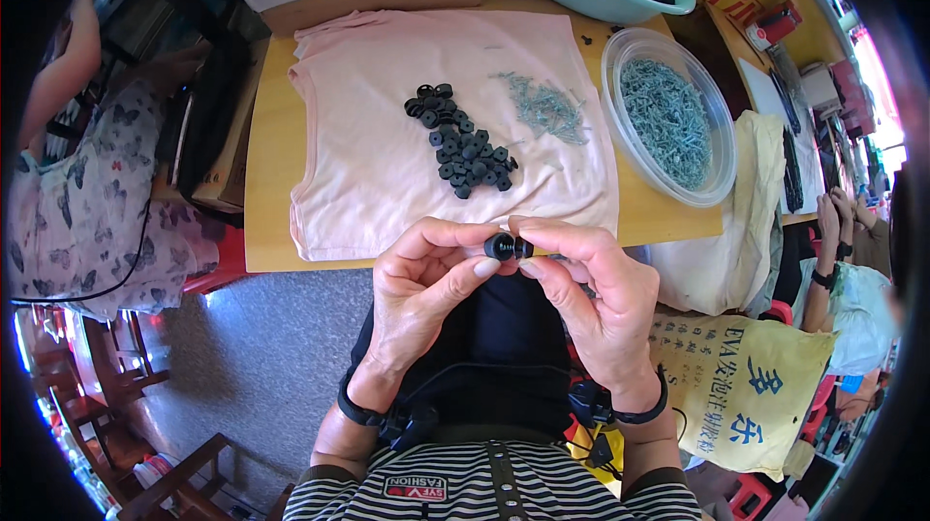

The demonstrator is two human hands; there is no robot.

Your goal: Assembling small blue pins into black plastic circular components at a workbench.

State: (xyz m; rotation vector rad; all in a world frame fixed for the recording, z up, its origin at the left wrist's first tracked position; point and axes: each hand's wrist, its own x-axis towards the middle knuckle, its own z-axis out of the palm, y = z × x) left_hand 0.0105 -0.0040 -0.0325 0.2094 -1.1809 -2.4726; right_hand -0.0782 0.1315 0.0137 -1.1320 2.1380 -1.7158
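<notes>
At two o'clock from the left hand (pixel 415 291) and ten from the right hand (pixel 604 294), a black knob-shaped part (pixel 501 247) sits pinched by both.

Forearms (pixel 344 436) angle up from the lower edge, left hand (pixel 421 279) and right hand (pixel 599 293) close together mid-frame, thumbs (pixel 465 279) and index fingers (pixel 465 232) pinching!

Head-worn, left one of side-by-side pair. Wide fisheye; upright, unmirrored. Aimed steeply down, past striped shirt (pixel 572 482) along bottom edge, forward over table (pixel 271 211) in upper centre. Set close above left hand (pixel 421 293) and right hand (pixel 605 293), large just below frame centre. Reaching out to grey floor (pixel 252 356) at lower left, yellow sack (pixel 756 385) at lower right. Bending straight edges toward rim; fading to black at all four corners.
</notes>
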